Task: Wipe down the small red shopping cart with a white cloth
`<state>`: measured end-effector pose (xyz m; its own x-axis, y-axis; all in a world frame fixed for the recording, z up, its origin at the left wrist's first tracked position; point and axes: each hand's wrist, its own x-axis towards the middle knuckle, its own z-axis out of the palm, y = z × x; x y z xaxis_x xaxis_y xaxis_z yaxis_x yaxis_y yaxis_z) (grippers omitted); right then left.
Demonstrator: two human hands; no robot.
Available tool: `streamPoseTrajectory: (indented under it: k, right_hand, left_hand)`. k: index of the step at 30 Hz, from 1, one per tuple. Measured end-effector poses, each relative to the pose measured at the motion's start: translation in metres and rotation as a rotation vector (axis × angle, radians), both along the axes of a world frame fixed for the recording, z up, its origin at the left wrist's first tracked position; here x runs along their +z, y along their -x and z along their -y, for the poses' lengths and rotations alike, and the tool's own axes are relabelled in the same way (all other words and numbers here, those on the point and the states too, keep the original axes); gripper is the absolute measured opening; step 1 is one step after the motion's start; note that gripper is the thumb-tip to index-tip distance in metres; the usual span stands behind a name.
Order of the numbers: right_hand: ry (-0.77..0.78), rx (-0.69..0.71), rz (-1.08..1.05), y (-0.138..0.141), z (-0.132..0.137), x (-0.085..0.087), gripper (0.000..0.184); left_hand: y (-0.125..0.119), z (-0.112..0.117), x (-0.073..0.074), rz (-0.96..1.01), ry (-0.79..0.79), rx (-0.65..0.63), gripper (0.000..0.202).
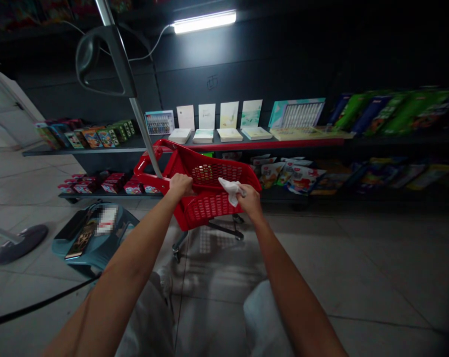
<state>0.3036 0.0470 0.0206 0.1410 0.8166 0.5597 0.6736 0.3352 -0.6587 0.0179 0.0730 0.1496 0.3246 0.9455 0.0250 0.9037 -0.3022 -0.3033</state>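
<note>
A small red shopping cart [217, 206] with a perforated basket stands on wheels in front of me. My left hand [181, 187] is wrapped round the cart's rim at its left end, near the red handle [144, 163]. In my right hand [250, 201] a crumpled white tissue [231, 189] is pinched, held up at the basket's near right side. Whether the tissue touches the rim I cannot tell. A metal pole [140, 116] with a grey looped grip [126, 74] rises by the cart handle.
Behind the cart runs a dark shelf [247, 145] with booklets, boxed pen sets [302, 115] and snack bags [302, 176]. A teal stool [116, 243] with a phone [84, 238] on it stands at my left. Further left is a round pole base [22, 245]. A black cable [42, 303] crosses the lower left.
</note>
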Motion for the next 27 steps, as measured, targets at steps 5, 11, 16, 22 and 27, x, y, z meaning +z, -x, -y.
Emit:
streamPoseTrajectory:
  k: [5,11,16,22,27]
  right_hand:
    - [0.015,-0.23,-0.1,-0.015,-0.006,-0.012,0.041]
    - [-0.099,-0.09,-0.124,0.046,0.0,-0.012,0.033]
    - [-0.126,0.134,-0.042,0.096,0.014,-0.007,0.035]
    - [-0.072,0.188,-0.005,0.098,0.02,-0.009,0.034]
    - [-0.073,0.15,0.016,0.07,0.018,-0.008,0.03]
  left_hand:
    - [0.001,-0.002,0.001,-0.003,0.013,-0.012,0.061]
    - [-0.003,0.001,0.001,-0.011,0.01,-0.025,0.058]
    - [-0.005,0.003,0.0,-0.007,0.009,-0.034,0.06]
    - [-0.002,-0.001,-0.001,0.013,-0.012,-0.022,0.064]
    - [0.0,-0.003,-0.002,0.013,0.006,-0.008,0.063]
